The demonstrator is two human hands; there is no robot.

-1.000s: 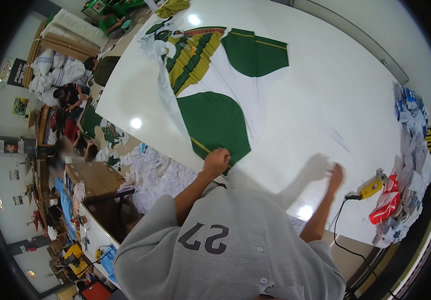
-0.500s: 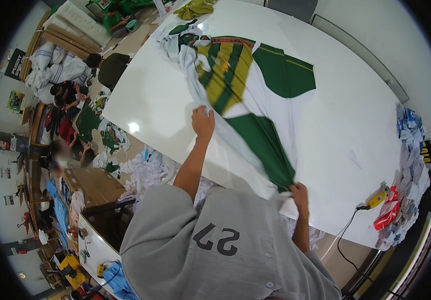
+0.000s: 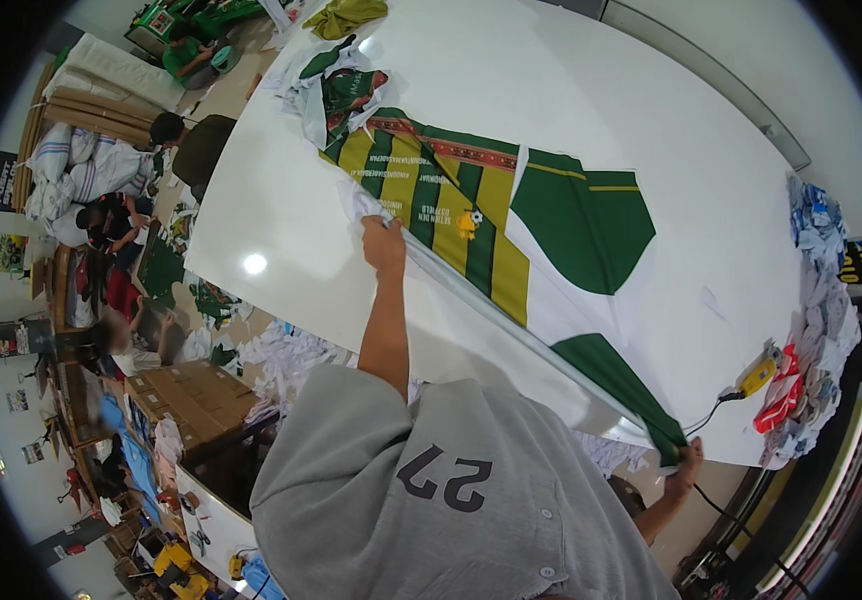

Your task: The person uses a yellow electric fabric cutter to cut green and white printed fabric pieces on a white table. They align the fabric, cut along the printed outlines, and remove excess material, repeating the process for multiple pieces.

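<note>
The white table [image 3: 751,230] spreads out beyond both your hands, its near edge passing under your left forearm. On it lies the printed fabric [image 3: 496,240], striped olive and green with white and green sections, reaching away from your left hand [image 3: 383,245] and running down to your right hand [image 3: 689,460]; its near edge makes a nearly straight line from one hand to the other. The heap of scraps [image 3: 821,290] stands beyond and to the right of your right hand, and white scraps [image 3: 291,365] lie below and left of your left hand, off the table. A crumpled green-and-white bundle [image 3: 351,90] sits farther out from your left hand, with an olive cloth [image 3: 346,15] past it. A red cloth [image 3: 779,395] rests ahead and right of your right hand. Your left hand has its fingers curled around the white edge; your right is closed on the gathered green corner at the table's rim. Nearby, ahead of your right hand, lies a yellow corded tool [image 3: 759,375], touched by neither hand.
</note>
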